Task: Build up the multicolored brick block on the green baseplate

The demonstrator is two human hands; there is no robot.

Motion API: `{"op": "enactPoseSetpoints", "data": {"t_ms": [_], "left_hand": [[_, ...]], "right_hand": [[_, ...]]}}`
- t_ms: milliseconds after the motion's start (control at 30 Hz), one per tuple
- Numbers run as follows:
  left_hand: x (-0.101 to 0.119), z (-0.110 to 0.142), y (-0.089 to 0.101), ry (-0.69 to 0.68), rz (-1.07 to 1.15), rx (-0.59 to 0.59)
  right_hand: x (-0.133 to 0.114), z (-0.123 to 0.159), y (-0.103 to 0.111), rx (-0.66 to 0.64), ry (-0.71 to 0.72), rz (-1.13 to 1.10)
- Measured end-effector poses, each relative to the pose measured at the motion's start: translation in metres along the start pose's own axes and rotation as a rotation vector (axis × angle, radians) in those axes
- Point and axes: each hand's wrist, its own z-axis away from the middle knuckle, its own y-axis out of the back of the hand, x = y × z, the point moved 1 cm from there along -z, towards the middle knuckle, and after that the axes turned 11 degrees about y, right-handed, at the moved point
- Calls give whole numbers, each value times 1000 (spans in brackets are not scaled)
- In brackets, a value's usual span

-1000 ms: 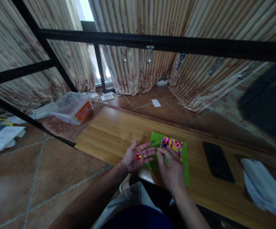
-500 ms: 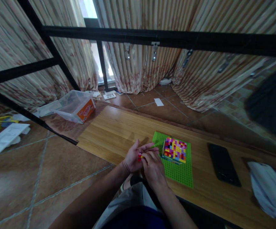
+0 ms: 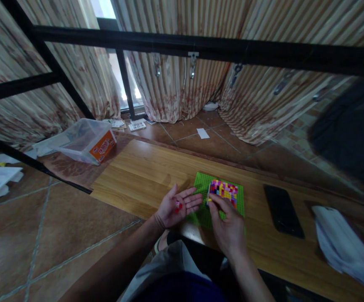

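Observation:
My left hand (image 3: 177, 207) is palm up with its fingers stretched out flat. A few small red and pink toy bricks (image 3: 178, 206) lie loose on its palm. Thumb and forefinger of my right hand (image 3: 229, 222) pinch a small yellow brick (image 3: 210, 200) at the near left edge of a multicoloured brick build (image 3: 224, 188). Part of that build is hidden behind the right hand. It stands on a green studded baseplate (image 3: 200, 180), which rests on the wooden table.
A black phone (image 3: 283, 209) and a white bag-like item (image 3: 336, 230) lie right of the baseplate on the wooden table (image 3: 137, 167). Beyond its left end sits a clear plastic bin (image 3: 84, 138) with an orange label. A black metal bar (image 3: 169, 42) crosses overhead, before curtains.
My right hand has left the left palm and moved right to the brick build, carrying a yellow brick. My left hand stays palm up, its bricks now uncovered. The view has shifted slightly.

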Motion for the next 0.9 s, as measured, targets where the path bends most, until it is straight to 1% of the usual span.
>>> {"op": "enactPoseSetpoints", "data": {"t_ms": [167, 267, 400, 500, 633, 767, 900], "left_hand": [[0, 0, -1, -4, -18, 21], [0, 0, -1, -7, -23, 19], [0, 0, -1, -11, -25, 12], [0, 0, -1, -13, -34, 13], [0, 0, -1, -10, -33, 17], [0, -1, -1, -8, -37, 13], [0, -1, -2, -9, -46, 16]], "right_hand": [[30, -4, 33, 113, -80, 91], [42, -13, 39, 166, -48, 130], [53, -25, 31, 191, 4, 152], [60, -30, 22, 162, -18, 167], [69, -31, 17, 154, -59, 145], [74, -33, 14, 182, -126, 43], [74, -34, 10, 240, -265, -146]]}}
